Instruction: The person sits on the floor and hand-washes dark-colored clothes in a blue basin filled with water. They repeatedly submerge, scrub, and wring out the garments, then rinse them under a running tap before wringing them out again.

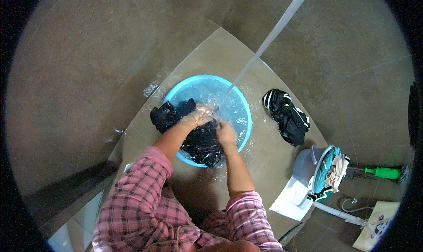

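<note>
A light blue round tub [249,115] of water stands on the tiled floor. In it lies a soaked dark garment [200,142], part of which hangs over the tub's left rim. My left hand [200,115] is closed on the cloth near the middle of the tub, its fingers partly hidden by splashes. Just to its right, my right hand [226,135] is bent into a grip on the same garment, slightly smeared by motion. A stream of water [273,34] falls from the upper right into the tub beside my hands.
A bundled black garment with white stripes [286,117] lies on the floor to the right. Nearer stands a grey bucket [304,166] heaped with clothes [332,170], beside a white panel [290,199]. A green-handled brush [383,172] is at far right. Tiled walls meet behind the tub.
</note>
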`<state>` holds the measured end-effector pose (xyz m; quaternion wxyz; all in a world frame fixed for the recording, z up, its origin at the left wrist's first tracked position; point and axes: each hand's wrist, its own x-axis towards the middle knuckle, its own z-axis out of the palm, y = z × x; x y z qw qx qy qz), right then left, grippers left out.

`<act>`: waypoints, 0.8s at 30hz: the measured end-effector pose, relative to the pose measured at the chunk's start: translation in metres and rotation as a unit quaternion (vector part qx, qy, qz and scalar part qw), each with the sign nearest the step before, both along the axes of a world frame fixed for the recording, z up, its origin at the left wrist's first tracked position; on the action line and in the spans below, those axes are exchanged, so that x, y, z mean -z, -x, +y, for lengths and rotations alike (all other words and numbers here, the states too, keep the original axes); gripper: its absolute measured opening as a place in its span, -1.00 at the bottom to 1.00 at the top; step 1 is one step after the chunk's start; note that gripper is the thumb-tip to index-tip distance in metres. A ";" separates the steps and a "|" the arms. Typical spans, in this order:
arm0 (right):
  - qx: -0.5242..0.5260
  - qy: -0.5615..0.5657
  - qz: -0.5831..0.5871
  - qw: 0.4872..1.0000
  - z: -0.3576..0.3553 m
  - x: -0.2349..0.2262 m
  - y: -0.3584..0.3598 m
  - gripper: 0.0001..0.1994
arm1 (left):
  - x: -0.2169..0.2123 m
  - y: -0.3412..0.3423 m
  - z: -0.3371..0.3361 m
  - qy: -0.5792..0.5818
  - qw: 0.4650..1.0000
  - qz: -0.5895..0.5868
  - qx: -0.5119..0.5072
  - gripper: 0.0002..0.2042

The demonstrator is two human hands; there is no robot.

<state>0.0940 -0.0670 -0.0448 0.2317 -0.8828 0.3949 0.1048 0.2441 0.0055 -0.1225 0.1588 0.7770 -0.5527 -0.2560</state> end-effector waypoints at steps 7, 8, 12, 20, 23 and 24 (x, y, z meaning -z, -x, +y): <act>0.479 -0.630 -0.453 0.410 0.001 0.001 -0.023 -0.40 | -0.065 0.027 -0.003 0.238 0.901 0.058 -0.357 -0.59; 0.478 -0.603 -0.484 0.416 0.007 -0.016 -0.030 -0.41 | -0.081 0.034 -0.004 0.222 0.927 0.118 -0.279 -0.62; 0.341 -0.674 -0.554 0.350 -0.009 0.027 -0.007 -0.44 | -0.141 0.112 -0.005 0.306 0.936 0.150 -0.084 -0.69; 0.368 -0.448 -0.402 0.709 -0.030 0.018 0.010 -0.41 | -0.107 0.074 -0.039 0.362 0.925 0.113 0.014 -0.68; 0.373 -0.408 -0.353 0.755 -0.023 -0.017 -0.007 -0.37 | -0.049 0.014 -0.042 0.198 0.950 0.180 -0.163 -0.59; 0.328 -0.348 -0.390 0.787 -0.025 -0.013 -0.009 -0.39 | -0.029 0.001 -0.039 0.190 0.902 0.305 -0.239 -0.51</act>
